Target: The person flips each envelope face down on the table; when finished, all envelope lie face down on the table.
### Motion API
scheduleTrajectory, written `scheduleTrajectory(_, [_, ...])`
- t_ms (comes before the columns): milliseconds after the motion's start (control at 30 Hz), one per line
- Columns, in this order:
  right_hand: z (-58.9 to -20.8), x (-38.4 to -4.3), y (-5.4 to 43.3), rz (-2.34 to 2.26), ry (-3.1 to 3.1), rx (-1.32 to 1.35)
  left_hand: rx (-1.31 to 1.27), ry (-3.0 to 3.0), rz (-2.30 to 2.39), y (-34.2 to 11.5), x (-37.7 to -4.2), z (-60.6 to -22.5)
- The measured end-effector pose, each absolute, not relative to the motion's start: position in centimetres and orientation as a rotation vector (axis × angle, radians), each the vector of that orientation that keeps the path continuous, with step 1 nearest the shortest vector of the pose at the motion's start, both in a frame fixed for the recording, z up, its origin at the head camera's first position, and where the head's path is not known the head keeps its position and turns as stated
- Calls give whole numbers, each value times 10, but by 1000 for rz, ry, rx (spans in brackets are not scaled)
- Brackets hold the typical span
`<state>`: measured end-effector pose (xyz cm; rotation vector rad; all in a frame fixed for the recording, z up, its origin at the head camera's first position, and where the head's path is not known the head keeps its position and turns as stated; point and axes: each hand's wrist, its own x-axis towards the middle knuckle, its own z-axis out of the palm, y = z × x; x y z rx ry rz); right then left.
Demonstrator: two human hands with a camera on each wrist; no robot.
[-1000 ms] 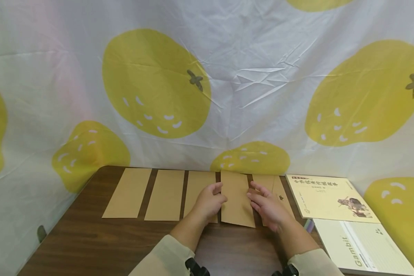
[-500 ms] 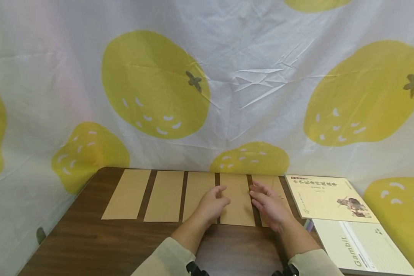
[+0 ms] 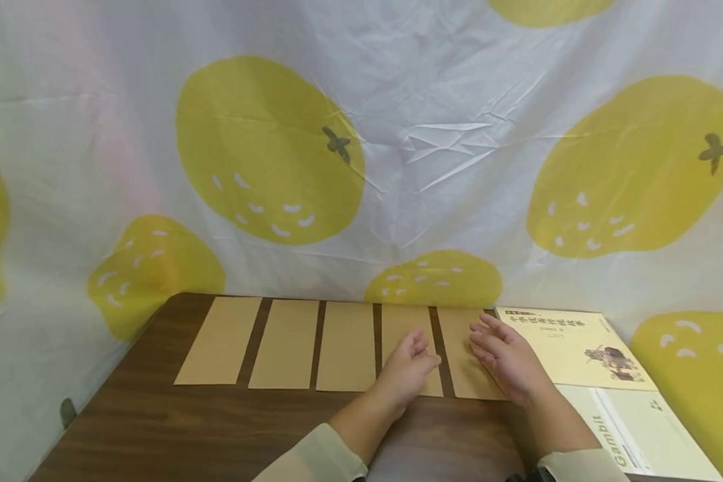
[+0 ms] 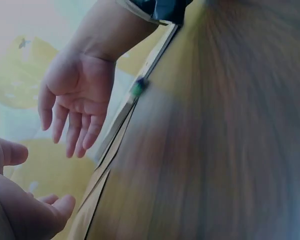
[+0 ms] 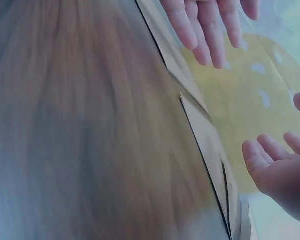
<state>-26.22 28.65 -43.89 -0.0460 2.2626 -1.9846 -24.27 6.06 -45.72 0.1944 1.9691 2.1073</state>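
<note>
Several flat brown kraft-paper rectangles (image 3: 283, 345) lie side by side in a row along the back of the dark wood table (image 3: 175, 435). My left hand (image 3: 405, 371) is over the near part of the second rectangle from the right (image 3: 404, 318), fingers loosely bent. Over the right side of the rightmost rectangle (image 3: 465, 371) is my right hand (image 3: 509, 358), its fingers extended and palm turned inward. Neither hand holds anything. In the left wrist view the right hand (image 4: 82, 95) appears raised above the tabletop. The hands partly cover both rectangles.
To the right lie a cream book (image 3: 569, 355) with a printed figure and, nearer me, a pale notebook (image 3: 645, 428) marked "Gambit". A white cloth (image 3: 440, 207) with yellow fruit shapes hangs behind the table.
Both hands have moved right, from around the second rectangle from the right toward the rightmost one. That second rectangle, slightly askew with its edge raised earlier, now lies aligned in the row.
</note>
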Motion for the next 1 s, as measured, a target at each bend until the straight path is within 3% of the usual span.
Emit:
scheduleTrajectory(400, [-433, -260, 338, -1881, 2193, -48, 129, 1851, 2137, 99, -236, -454])
scheduleTrajectory(1000, [-442, -264, 342, -1804, 2234, -2, 138, 1915, 2030, 106, -234, -456])
